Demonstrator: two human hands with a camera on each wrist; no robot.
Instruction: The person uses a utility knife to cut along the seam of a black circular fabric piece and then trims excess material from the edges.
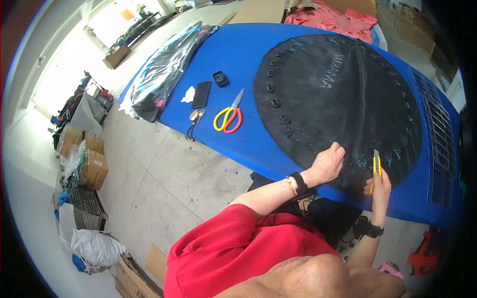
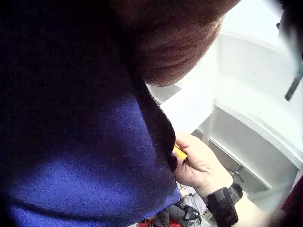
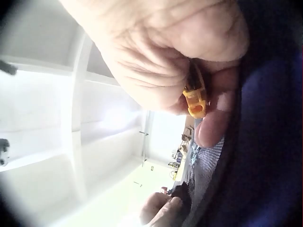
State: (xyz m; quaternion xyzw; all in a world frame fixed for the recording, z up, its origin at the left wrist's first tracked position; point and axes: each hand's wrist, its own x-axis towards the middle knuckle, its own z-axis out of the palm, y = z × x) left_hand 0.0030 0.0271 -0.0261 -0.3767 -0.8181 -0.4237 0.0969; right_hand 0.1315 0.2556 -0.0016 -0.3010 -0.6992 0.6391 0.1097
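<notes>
Black sheet material is forming the round disc (image 1: 318, 74), which is lying flat on the blue-covered table (image 1: 238, 54), forward of my body. A raised ridge is running across it from 12 o'clock towards 6 o'clock.

Status, done portion: small black rings (image 1: 270, 88) are sitting along the disc's rim from about 8 to 11 o'clock. Blue marks (image 1: 390, 156) are showing near 11 and 12 o'clock and from 2 to 6 o'clock.

Status, open portion: no comparable rings are showing along the 2-to-5 o'clock arc. I am judging the work to be partway through, with the marked arcs probably needing attention. Whether the rings are fastened, I cannot tell.

Hand positions: my left hand (image 1: 328, 164) is resting near 6 o'clock on the disc, fingers bending downward; whether they are gripping the material, I cannot tell. My right hand (image 1: 381, 186) is grasping the yellow utility knife (image 1: 376, 166) at about 5 o'clock, blade pointing towards 12 o'clock. Blade contact is not being shown clearly.

Outer area: scissors (image 1: 234, 115) are lying beyond the disc's 9 o'clock side. Further out, the phone (image 1: 200, 94) is lying beside a small black case (image 1: 221, 78), and clear plastic packaging (image 1: 166, 69) is covering the table's far-left end.
</notes>
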